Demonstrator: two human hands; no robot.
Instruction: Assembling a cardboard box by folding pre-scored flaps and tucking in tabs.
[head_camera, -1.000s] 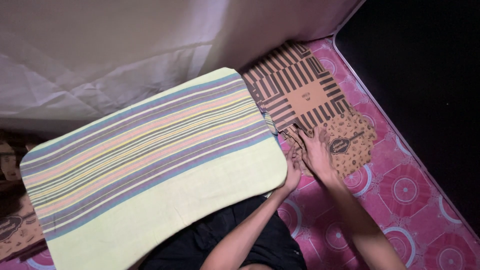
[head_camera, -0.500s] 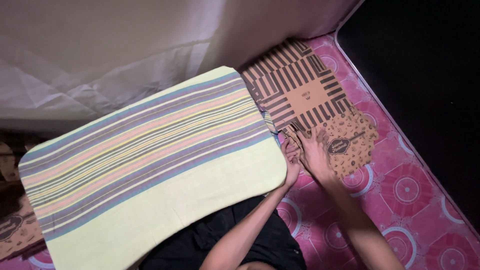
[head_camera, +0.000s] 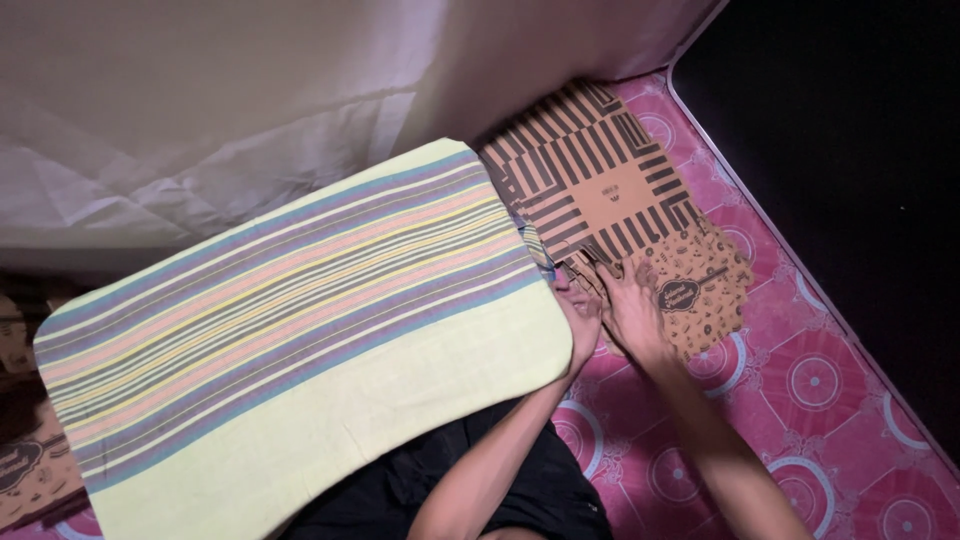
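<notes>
Pressing: both hands (head_camera: 610, 315) flat, grip holding nothing | flattened cardboard boxes (head_camera: 610, 190) | striped pillow (head_camera: 300, 330) beside

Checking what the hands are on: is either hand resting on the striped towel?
No, both the left hand and right hand press on the brown patterned cardboard beside the striped towel.

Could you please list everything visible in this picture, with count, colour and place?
Pillow: one, pale yellow with coloured stripes, left and centre.
Striped cardboard: one, brown with black bars, upper centre.
Patterned cardboard: one, brown with small dark prints, under the hands.
Mat: one, pink with circles, right and bottom.
Sheet: one, white, top.
Left hand: one, at the pillow's right edge.
Right hand: one, flat on the patterned cardboard.
</notes>
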